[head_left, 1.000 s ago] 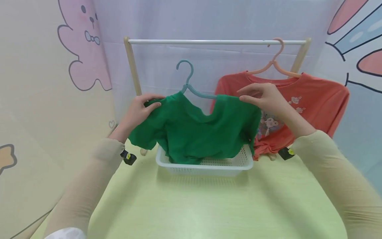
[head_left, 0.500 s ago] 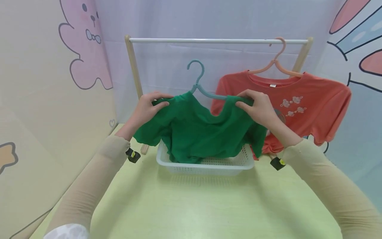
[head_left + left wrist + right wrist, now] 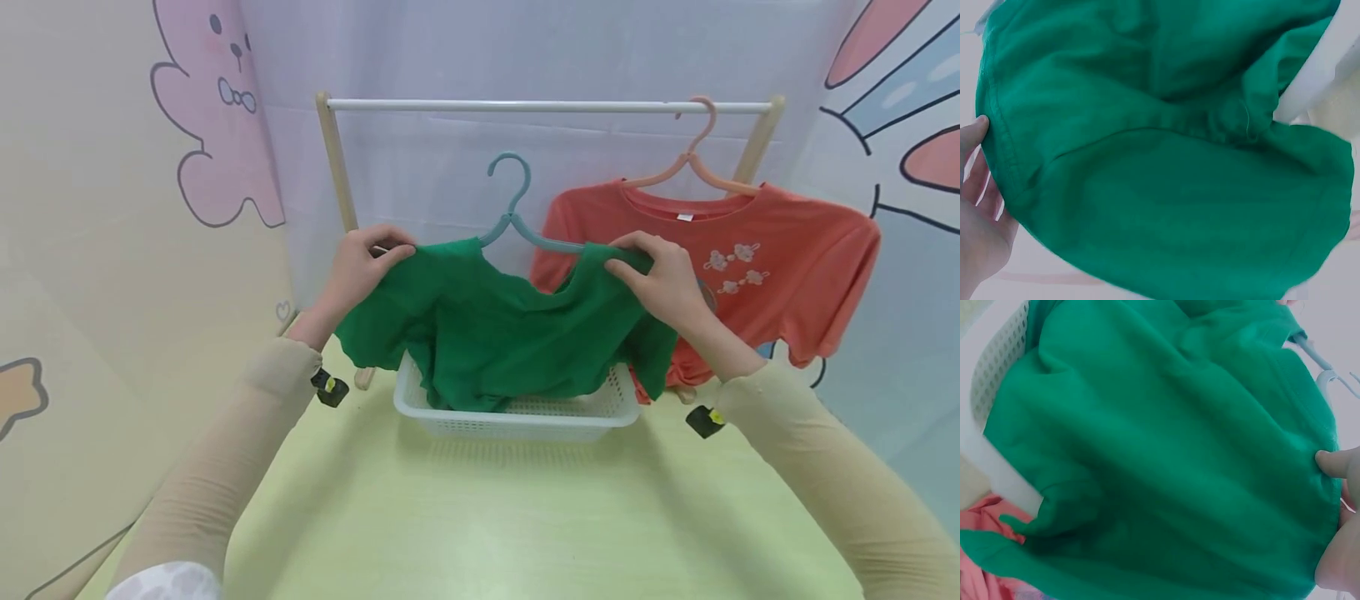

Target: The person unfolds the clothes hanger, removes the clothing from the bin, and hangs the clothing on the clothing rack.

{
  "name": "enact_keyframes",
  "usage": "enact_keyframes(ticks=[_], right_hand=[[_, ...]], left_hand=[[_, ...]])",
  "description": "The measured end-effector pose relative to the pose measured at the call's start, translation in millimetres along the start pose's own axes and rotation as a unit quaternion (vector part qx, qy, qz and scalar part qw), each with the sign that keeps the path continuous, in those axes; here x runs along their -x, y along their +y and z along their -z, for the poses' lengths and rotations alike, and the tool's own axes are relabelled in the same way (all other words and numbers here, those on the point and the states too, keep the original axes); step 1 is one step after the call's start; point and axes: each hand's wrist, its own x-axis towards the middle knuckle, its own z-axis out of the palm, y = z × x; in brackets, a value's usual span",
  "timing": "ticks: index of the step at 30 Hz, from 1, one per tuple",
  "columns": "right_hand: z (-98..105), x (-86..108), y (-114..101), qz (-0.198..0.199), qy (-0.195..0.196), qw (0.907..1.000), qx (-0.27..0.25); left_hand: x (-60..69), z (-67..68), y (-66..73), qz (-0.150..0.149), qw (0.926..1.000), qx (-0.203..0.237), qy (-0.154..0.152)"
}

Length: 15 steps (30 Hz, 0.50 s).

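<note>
A green short-sleeved shirt [image 3: 517, 342] hangs spread between my two hands, its lower part reaching into the white basket [image 3: 517, 423]. Inside its neckline sits a teal hanger [image 3: 512, 218], whose hook stands free below the rail. My left hand [image 3: 363, 265] pinches the shirt at the left shoulder, thumb in front. At the right shoulder my right hand [image 3: 663, 279] pinches the cloth the same way. The left wrist view shows the left thumb [image 3: 979, 128] on the shoulder seam. In the right wrist view the right thumb [image 3: 1334, 464] presses the shirt's edge.
Behind the basket stands a rack with a white rail [image 3: 510, 107] and wooden posts. A coral shirt [image 3: 795, 267] on an orange hanger [image 3: 690, 162] hangs at the rail's right end, partly behind the green shirt. The pale green tabletop [image 3: 480, 517] stretches in front.
The teal hanger has shifted right and now shows both arms at the neckline. My right hand has come down onto the shirt's right shoulder and pinches it. The shirt has moved slightly right.
</note>
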Motion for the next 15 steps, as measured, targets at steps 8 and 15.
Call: enact_keyframes(ticks=[8, 15], right_hand=[[13.4, 4.7, 13.4, -0.012, 0.039, 0.9992, 0.002], [15.0, 4.5, 12.8, -0.014, 0.054, 0.9984, 0.005]], left_hand=[[0.8, 14.2, -8.4, 0.037, 0.999, 0.013, 0.021], [-1.4, 16.5, -11.4, 0.054, 0.9983, 0.02, -0.008]])
